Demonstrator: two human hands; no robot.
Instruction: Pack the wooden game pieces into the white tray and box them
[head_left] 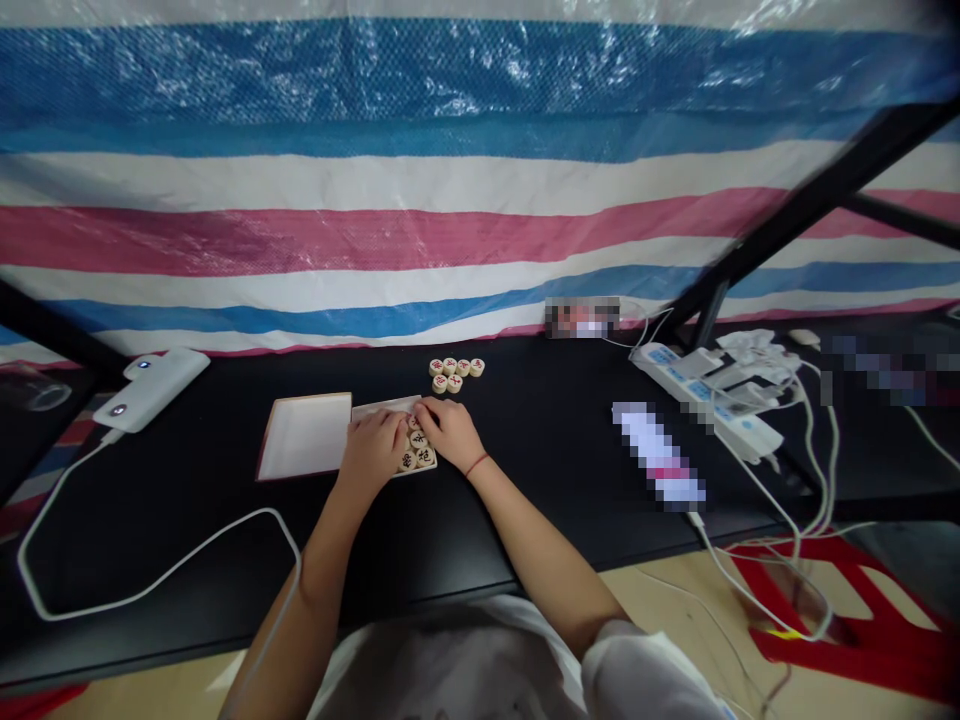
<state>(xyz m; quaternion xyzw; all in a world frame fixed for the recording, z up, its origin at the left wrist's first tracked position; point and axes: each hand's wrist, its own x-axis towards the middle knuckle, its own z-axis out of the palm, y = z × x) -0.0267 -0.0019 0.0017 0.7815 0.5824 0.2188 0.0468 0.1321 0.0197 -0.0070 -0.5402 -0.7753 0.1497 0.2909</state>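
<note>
A shallow open white box [431, 465] on the black table holds round pale game pieces [418, 439] with dark characters. Over its left part lies my left hand [375, 445], palm down, its fingers loosely apart and covering some pieces. My right hand [448, 430] is at the box's upper right edge, with its fingertips together; what they hold is hidden. The box's lid [306, 437] lies to the left, white inside up. Behind the box, several pieces with red characters [450, 368] sit in two rows.
A white power bank [152, 388] with a cable is at the left. At the right lie a phone [658, 455] and a power strip [705, 400] with tangled cords. Striped sheeting [450, 180] hangs behind the table [540, 490]; a red stool [840, 640] stands below.
</note>
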